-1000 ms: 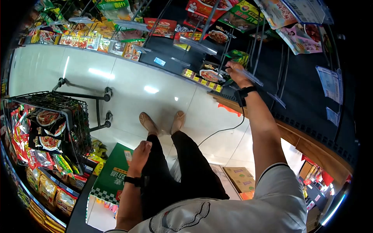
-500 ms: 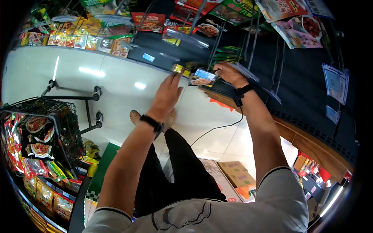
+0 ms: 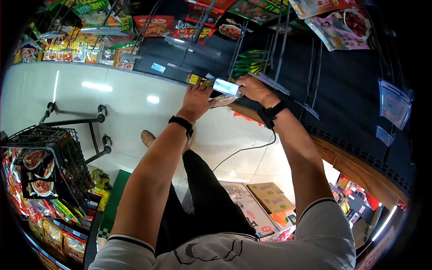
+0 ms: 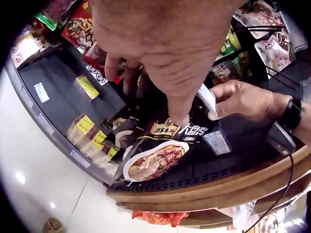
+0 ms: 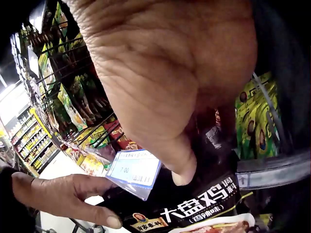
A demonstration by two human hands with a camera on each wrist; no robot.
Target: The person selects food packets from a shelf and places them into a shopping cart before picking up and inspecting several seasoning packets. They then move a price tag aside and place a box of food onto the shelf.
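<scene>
A black seasoning packet [image 4: 158, 162] with a picture of a cooked dish and white lettering hangs low at the dark shelf rack. My left hand [image 3: 196, 102] holds it from the left, thumb on its front and the other fingers behind. From the other side my right hand [image 3: 255, 90] grips the packet's upper part, its thumb showing against the black front in the right wrist view. Between the hands, a clear-cased price tag [image 5: 133, 167] stands out in front of the packet. More black packets [image 4: 124, 128] sit just behind it.
A wire shopping cart [image 3: 67, 144] with several packets stands on the left. Metal hooks [image 3: 281, 42] jut out above and right of my hands, some bearing green packets [image 3: 249, 63]. A wooden ledge [image 3: 342, 155] runs along the shelf base. Cartons [image 3: 272, 198] lie on the floor.
My left hand has risen from beside my leg to the packet and now holds it. The right hand stays at the packet, and the view has shifted slightly right.
</scene>
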